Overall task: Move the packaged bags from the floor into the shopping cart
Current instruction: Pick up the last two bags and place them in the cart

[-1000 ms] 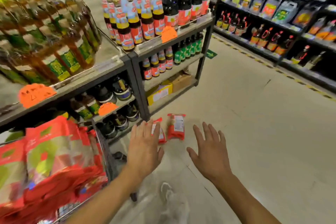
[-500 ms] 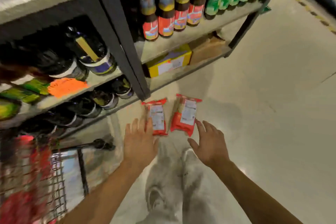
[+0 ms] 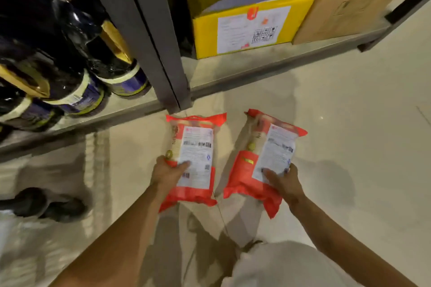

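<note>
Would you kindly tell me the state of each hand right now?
Left hand: grips the left bag.
Right hand: grips the right bag.

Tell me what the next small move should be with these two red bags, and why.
Probably lift both bags straight up off the floor. The left hand grips the left bag at its near end, the right hand grips the right bag likewise, and both bags look low by the floor.

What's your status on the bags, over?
Copy: left hand grips left bag, right hand grips right bag. Both low near floor. Close ahead: shelf post.
</note>
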A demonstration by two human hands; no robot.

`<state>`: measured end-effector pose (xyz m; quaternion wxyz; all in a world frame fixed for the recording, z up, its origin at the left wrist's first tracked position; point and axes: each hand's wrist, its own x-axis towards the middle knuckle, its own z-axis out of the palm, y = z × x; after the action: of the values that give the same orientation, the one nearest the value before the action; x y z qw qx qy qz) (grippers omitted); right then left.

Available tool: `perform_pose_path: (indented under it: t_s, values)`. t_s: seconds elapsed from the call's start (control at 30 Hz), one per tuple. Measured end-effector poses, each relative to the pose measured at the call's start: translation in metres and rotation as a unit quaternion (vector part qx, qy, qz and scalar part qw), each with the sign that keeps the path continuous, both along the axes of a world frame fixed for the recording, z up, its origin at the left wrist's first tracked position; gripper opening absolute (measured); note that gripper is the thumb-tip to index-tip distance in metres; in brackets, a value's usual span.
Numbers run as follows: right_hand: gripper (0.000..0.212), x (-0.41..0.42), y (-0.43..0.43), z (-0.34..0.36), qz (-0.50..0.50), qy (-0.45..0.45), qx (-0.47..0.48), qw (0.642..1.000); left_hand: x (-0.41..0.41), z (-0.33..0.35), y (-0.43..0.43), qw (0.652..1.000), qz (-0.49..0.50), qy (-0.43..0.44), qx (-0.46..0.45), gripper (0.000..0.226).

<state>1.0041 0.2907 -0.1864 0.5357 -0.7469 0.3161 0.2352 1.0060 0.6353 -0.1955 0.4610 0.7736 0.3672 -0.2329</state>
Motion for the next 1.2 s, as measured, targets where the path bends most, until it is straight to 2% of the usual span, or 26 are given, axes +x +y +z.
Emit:
perform_pose_path:
  t_s: [0.03, 0.13, 0.2, 0.27, 0.33, 0.43, 0.57, 0.63, 0.7, 0.8, 0.97, 1.07, 1.13, 1.2]
  values:
    - [0.081, 0.004, 0.002, -0.012, -0.021, -0.016, 0.016, 1.000, 0.005, -0.009, 0.000, 1.000, 0.017, 0.004, -0.022, 0.092]
    - [0.042, 0.012, 0.024, 0.005, -0.063, -0.043, 0.035, 0.996, 0.009, -0.003, -0.010, 0.998, 0.024, 0.034, -0.046, 0.069]
    - [0.032, 0.009, 0.027, 0.031, -0.071, -0.053, 0.040, 0.995, 0.007, 0.015, -0.018, 0.999, 0.024, 0.033, -0.022, 0.067]
    - [0.032, 0.003, 0.023, 0.069, -0.071, -0.060, 0.039, 0.995, -0.002, 0.051, -0.024, 0.999, 0.030, 0.024, 0.002, 0.074]
    - [0.043, -0.008, 0.018, 0.131, -0.040, -0.071, 0.022, 0.996, -0.019, 0.110, -0.028, 0.999, 0.043, 0.005, 0.013, 0.082]
    - [0.074, -0.025, 0.015, 0.258, -0.019, -0.068, 0.003, 0.998, -0.054, 0.236, -0.034, 0.994, 0.100, -0.046, 0.000, 0.076]
    - [0.070, -0.058, 0.024, 0.468, 0.008, -0.113, 0.007, 0.994, -0.098, 0.457, -0.033, 0.980, 0.165, -0.097, -0.046, 0.054]
    - [0.068, -0.081, 0.035, 0.575, 0.010, -0.130, 0.018, 0.991, -0.126, 0.566, -0.022, 0.972, 0.183, -0.128, -0.071, 0.050]
    - [0.073, -0.105, 0.052, 0.671, 0.015, -0.156, 0.029, 0.987, -0.158, 0.665, -0.002, 0.966, 0.193, -0.158, -0.073, 0.054]
    - [0.082, -0.149, 0.082, 0.785, 0.048, -0.189, 0.065, 0.979, -0.213, 0.790, 0.027, 0.961, 0.191, -0.196, -0.047, 0.074]
    - [0.077, -0.207, 0.143, 0.870, 0.132, -0.244, 0.127, 0.952, -0.327, 0.933, 0.062, 0.943, 0.224, -0.242, 0.033, 0.055]
    - [0.089, -0.241, 0.179, 0.882, 0.218, -0.225, 0.175, 0.934, -0.406, 0.964, 0.079, 0.913, 0.302, -0.260, 0.085, 0.068]
    - [0.102, -0.269, 0.204, 0.891, 0.261, -0.208, 0.203, 0.920, -0.456, 0.974, 0.090, 0.887, 0.366, -0.267, 0.084, 0.078]
    - [0.111, -0.295, 0.227, 0.900, 0.286, -0.223, 0.199, 0.910, -0.497, 0.979, 0.100, 0.870, 0.404, -0.272, 0.077, 0.078]
